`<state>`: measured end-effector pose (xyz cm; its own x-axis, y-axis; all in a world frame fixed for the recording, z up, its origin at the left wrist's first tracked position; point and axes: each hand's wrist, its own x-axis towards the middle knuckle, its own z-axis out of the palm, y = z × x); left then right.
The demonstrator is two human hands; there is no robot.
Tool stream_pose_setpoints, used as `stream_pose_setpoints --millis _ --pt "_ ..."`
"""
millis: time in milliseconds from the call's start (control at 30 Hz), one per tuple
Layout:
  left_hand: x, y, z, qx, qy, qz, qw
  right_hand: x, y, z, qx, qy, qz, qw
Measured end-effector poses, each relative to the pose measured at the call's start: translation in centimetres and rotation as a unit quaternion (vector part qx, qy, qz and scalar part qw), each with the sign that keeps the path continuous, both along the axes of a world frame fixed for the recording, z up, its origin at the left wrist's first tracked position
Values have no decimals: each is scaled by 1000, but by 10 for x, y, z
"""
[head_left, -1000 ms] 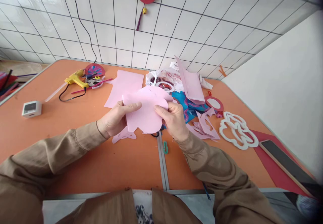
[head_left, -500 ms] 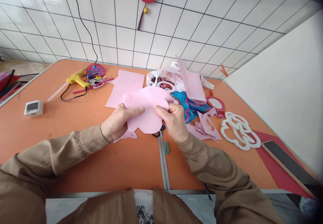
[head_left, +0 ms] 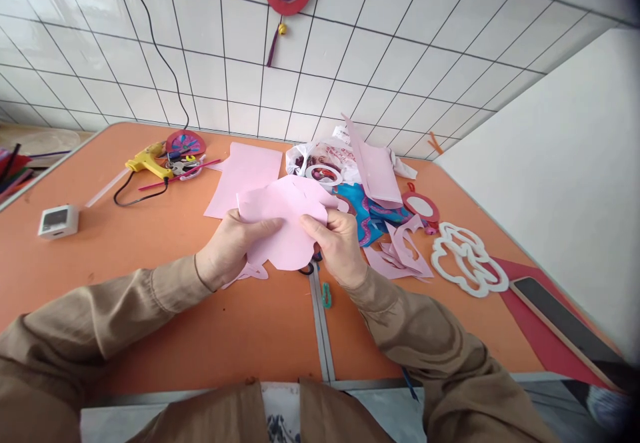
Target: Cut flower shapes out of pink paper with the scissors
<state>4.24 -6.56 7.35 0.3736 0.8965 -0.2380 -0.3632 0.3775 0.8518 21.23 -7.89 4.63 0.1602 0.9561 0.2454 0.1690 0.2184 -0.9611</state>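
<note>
Between my two hands I hold a pink paper cutout [head_left: 283, 226] with scalloped edges, raised above the orange table. My left hand [head_left: 233, 246] grips its left side, thumb lying on top and fingers beneath. On the right edge, my right hand [head_left: 340, 243] pinches it between thumb and fingers. Partly hidden under the cutout, dark scissors handles [head_left: 307, 268] show near the table's seam. A green clip [head_left: 327, 295] lies just below my right hand. Pink paper scraps [head_left: 400, 253] are strewn to the right, and a smaller scrap [head_left: 255, 272] sits beneath my left hand.
A yellow glue gun [head_left: 147, 161] and a white box-shaped device [head_left: 59, 221] are at the left. Behind my hands lie a pink sheet [head_left: 250, 170] and a plastic bag [head_left: 340, 156]. White cloud-shaped outlines [head_left: 467, 260] and a phone [head_left: 565, 326] are at the right.
The whole view has shifted slightly, so the table things appear a little further left and lower. Both hands keep the same grip on the pink cutout.
</note>
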Motion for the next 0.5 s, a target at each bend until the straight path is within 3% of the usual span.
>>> stream_pose_setpoints --millis 500 --pt "0 0 -2 -2 -1 3 1000 -1 0 -11 -34 69 17 997"
